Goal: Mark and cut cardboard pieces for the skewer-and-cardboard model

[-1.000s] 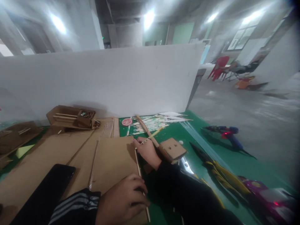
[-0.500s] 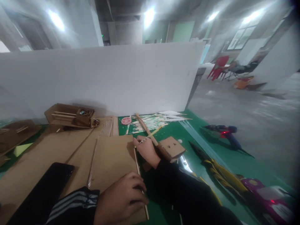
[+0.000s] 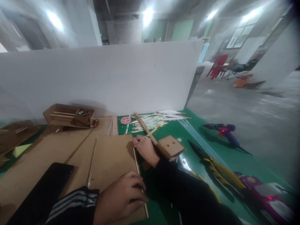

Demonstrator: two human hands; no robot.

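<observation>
My right hand [image 3: 148, 151] is closed around a pencil [image 3: 153, 130] with a black-and-white patterned part and a yellowish end. Its fingers are at the upper right corner of a cardboard sheet [image 3: 112, 159]. Along that sheet's right edge lies a thin wooden stick [image 3: 136, 162]. My left hand [image 3: 122, 195] presses on the lower part of the sheet, its curled fingers over the stick and holding it at the edge. Just right of my right hand stands a small cardboard box [image 3: 170, 147] with holes, joined to a wooden strip [image 3: 146, 128].
A black phone [image 3: 47, 190] lies at the left. Yellow-handled pliers [image 3: 220, 173], a purple device [image 3: 262, 193] and a glue gun [image 3: 225, 132] are on the right. Wooden sticks and a cardboard assembly [image 3: 67, 115] stand near the white partition [image 3: 100, 78].
</observation>
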